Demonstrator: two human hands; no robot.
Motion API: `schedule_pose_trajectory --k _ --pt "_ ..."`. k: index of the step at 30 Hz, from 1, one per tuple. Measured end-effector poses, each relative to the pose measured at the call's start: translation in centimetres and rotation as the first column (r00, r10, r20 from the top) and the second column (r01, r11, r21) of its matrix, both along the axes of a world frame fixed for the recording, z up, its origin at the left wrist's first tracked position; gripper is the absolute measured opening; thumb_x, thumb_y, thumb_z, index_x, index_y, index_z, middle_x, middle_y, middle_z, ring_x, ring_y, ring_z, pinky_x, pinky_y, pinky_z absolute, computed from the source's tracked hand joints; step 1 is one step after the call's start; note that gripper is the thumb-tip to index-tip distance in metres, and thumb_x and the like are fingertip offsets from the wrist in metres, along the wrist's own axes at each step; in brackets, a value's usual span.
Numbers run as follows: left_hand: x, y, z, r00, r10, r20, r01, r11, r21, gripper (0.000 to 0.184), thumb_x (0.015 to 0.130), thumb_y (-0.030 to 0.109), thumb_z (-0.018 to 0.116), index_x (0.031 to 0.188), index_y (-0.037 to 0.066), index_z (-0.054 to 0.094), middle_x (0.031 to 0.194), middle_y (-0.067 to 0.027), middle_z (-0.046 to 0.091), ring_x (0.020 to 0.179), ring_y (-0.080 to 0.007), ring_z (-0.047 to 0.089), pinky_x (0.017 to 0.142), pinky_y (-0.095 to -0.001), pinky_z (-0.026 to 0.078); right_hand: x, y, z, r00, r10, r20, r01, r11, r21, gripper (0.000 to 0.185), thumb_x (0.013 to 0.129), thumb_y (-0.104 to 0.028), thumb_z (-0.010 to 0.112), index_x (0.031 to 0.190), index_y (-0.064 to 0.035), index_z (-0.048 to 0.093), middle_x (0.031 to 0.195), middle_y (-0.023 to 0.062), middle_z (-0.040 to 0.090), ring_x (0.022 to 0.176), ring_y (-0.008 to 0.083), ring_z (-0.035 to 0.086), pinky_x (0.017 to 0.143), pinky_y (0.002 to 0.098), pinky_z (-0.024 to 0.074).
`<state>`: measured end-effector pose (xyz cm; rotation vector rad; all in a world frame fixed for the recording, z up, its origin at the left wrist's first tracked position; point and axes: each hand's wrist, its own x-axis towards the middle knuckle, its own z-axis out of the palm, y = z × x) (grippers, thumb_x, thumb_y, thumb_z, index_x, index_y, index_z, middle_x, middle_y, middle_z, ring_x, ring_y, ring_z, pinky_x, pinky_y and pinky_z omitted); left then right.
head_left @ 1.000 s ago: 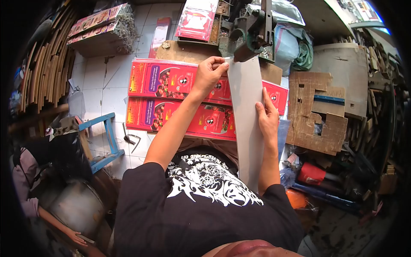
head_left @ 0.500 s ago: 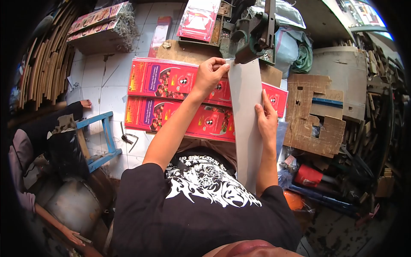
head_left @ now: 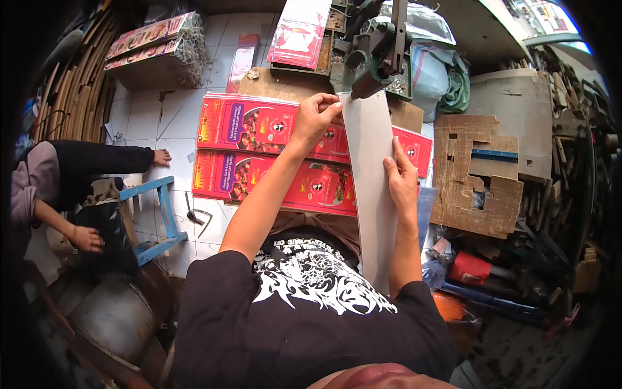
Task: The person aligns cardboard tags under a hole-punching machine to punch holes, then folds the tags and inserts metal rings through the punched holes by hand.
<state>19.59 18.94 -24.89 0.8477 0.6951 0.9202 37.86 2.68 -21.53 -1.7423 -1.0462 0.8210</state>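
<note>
A long grey cardboard sheet (head_left: 370, 188), plain side up, stretches from my chest to a dark metal machine head (head_left: 370, 76). The head covers part of the sheet's far end, so I cannot tell whether they touch. My left hand (head_left: 316, 120) pinches the far left corner between thumb and fingers. Along the right edge my right hand (head_left: 402, 175) grips the sheet, fingers at the rim and thumb on top. Beneath lie two stacks of red printed cardboard, an upper stack (head_left: 259, 126) and a lower stack (head_left: 285, 181); the grey sheet hides part of both.
More printed sheets (head_left: 299, 32) lie beside the machine. A cut brown cardboard piece (head_left: 447, 194) is at right, a blue frame (head_left: 170, 211) at left. Bundled boxes (head_left: 152, 55) stand at the back left. Another person's hand (head_left: 85, 238) and bare foot (head_left: 162, 157) show at left.
My hands and the grey sheet keep almost the same position; the view shifts slightly. At left, the other person's hand has risen from low down, and more of their leg shows.
</note>
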Motion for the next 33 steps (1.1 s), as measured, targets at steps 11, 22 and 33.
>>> schedule_pose_trajectory --k 11,22,33 --pt "-0.2 0.1 0.1 1.000 -0.023 -0.016 0.023 1.000 0.016 0.021 0.092 0.013 0.063 0.103 -0.004 0.058 0.084 -0.0108 0.068 0.069 -0.0162 0.068 0.063 -0.0295 0.059 0.2 0.1 -0.2 0.998 -0.004 0.066 0.002 1.000 0.022 0.047 0.091 -0.003 0.057 0.137 -0.0003 0.049 0.129 0.0170 0.060 0.109 0.0159 0.061 0.094 0.0266 0.0462" --pt "-0.1 0.2 -0.2 0.999 -0.038 0.002 0.038 0.999 0.004 0.022 0.092 0.013 0.064 0.103 -0.004 0.058 0.083 -0.0111 0.068 0.068 -0.0162 0.068 0.063 -0.0295 0.060 -0.1 0.1 0.7 0.997 0.000 0.075 -0.001 1.000 0.016 0.047 0.091 -0.005 0.057 0.137 0.0009 0.049 0.130 0.0183 0.059 0.110 0.0176 0.061 0.095 0.0274 0.0462" --pt "0.0 0.4 -0.7 1.000 -0.026 0.014 0.026 1.000 0.007 0.023 0.091 0.012 0.064 0.104 -0.005 0.057 0.083 -0.0109 0.067 0.068 -0.0160 0.068 0.063 -0.0306 0.060 0.4 0.0 -0.4 0.997 0.004 0.077 -0.007 0.999 0.034 0.047 0.091 -0.005 0.056 0.137 0.0012 0.048 0.131 0.0187 0.058 0.113 0.0186 0.060 0.096 0.0278 0.0457"
